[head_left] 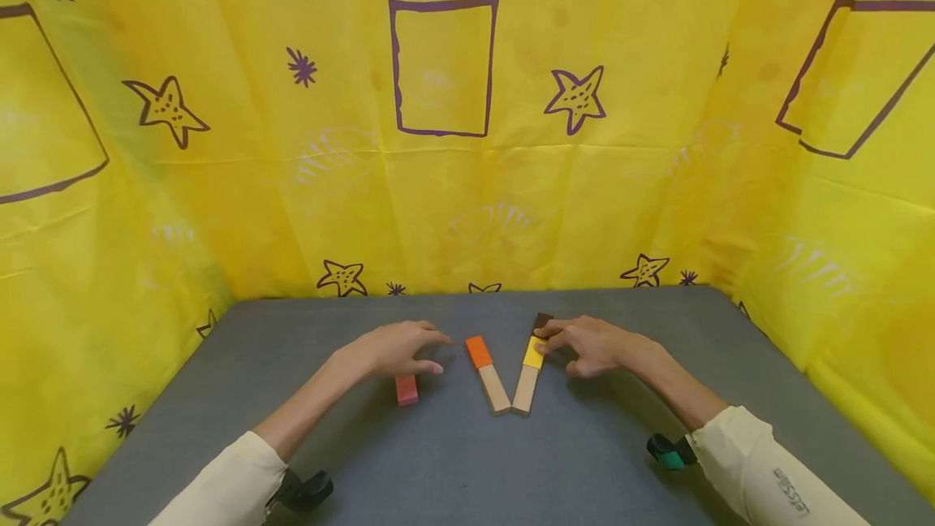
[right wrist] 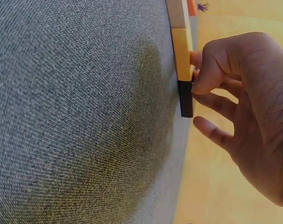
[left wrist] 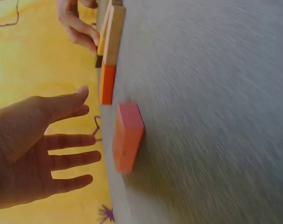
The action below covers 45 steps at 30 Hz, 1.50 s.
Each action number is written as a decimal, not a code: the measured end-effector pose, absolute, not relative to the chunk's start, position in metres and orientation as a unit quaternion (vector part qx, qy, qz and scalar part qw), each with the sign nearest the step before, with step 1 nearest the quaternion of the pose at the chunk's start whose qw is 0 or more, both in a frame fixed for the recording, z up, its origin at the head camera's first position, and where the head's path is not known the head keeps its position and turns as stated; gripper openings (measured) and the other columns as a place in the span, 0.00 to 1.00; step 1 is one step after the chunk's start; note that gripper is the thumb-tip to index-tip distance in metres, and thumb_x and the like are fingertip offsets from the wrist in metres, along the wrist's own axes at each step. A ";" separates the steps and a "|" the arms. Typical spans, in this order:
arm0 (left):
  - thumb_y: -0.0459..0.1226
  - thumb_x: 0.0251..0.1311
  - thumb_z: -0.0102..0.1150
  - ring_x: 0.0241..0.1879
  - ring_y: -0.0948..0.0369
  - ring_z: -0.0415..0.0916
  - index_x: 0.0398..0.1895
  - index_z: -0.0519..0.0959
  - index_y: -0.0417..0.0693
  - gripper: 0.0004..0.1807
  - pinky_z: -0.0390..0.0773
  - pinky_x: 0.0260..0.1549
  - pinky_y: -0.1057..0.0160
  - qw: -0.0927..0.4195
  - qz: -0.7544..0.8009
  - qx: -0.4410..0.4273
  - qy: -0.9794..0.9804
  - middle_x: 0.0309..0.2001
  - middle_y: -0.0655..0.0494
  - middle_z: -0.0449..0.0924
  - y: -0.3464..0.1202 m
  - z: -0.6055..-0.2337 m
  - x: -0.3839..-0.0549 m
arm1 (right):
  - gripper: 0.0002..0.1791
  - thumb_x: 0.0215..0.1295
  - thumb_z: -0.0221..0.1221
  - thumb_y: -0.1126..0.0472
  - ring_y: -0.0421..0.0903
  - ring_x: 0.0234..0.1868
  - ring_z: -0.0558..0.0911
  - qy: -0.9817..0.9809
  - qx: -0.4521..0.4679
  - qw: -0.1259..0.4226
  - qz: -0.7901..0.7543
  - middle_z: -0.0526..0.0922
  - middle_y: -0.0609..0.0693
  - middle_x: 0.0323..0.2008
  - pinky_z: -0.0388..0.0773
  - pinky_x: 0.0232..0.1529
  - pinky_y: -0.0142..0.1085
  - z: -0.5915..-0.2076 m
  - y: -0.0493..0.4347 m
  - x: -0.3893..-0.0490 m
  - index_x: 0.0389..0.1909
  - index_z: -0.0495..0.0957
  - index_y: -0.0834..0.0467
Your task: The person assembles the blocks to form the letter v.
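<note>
My left hand point(head_left: 402, 347) hovers with spread fingers above a pinkish-red block point(head_left: 407, 390); a gap separates palm and block in the left wrist view. To its right, an orange block point(head_left: 478, 351) meets a plain wooden block point(head_left: 494, 390) end to end. A second plain wooden block point(head_left: 524, 390) touches the first at the near end, forming a V. Up that arm follow a yellow block point(head_left: 533, 354) and a dark brown block point(head_left: 543, 321). My right hand point(head_left: 595, 343) has its fingertips at the join of yellow and dark blocks, fingers loosely bent.
Grey cloth covers the table point(head_left: 467, 469). Yellow fabric point(head_left: 445, 209) printed with starfish and frames rises along the back and both sides. A dark strap-like device point(head_left: 303, 491) sits at the left wrist, and another device point(head_left: 670, 453) with a green part at the right.
</note>
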<state>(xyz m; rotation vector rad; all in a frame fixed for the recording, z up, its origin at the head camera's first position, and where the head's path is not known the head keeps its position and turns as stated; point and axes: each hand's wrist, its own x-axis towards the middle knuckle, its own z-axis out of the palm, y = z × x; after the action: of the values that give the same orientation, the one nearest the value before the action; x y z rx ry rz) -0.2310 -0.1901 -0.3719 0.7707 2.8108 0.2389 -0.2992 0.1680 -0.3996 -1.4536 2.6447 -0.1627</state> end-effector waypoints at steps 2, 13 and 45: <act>0.49 0.66 0.69 0.67 0.47 0.76 0.69 0.79 0.53 0.29 0.76 0.67 0.39 0.115 0.079 0.247 0.959 0.68 0.47 0.78 -0.198 -0.372 -0.225 | 0.32 0.58 0.63 0.69 0.62 0.64 0.81 0.872 -0.483 0.059 -0.053 0.79 0.56 0.68 0.82 0.60 0.57 -0.399 0.169 -0.299 0.67 0.80 0.55; 0.48 0.56 0.78 0.44 0.59 0.75 0.62 0.83 0.54 0.30 0.81 0.46 0.53 0.123 0.064 0.262 0.955 0.51 0.53 0.83 -0.220 -0.375 -0.207 | 0.32 0.58 0.63 0.68 0.61 0.67 0.80 0.877 -0.475 0.060 -0.048 0.79 0.55 0.69 0.80 0.64 0.58 -0.399 0.169 -0.300 0.67 0.80 0.55; 0.46 0.59 0.76 0.41 0.58 0.74 0.56 0.84 0.47 0.24 0.79 0.37 0.58 0.103 0.066 0.238 0.964 0.44 0.53 0.81 -0.209 -0.350 -0.223 | 0.33 0.58 0.63 0.68 0.60 0.69 0.79 0.882 -0.462 0.076 -0.053 0.78 0.54 0.70 0.77 0.67 0.59 -0.400 0.169 -0.301 0.68 0.79 0.53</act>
<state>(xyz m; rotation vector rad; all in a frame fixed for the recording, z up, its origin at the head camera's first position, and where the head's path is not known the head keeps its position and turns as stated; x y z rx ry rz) -0.2231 -0.2087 -0.3499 0.7021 2.8436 0.1957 -0.3013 0.1691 -0.3997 -1.3839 2.6441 -0.1596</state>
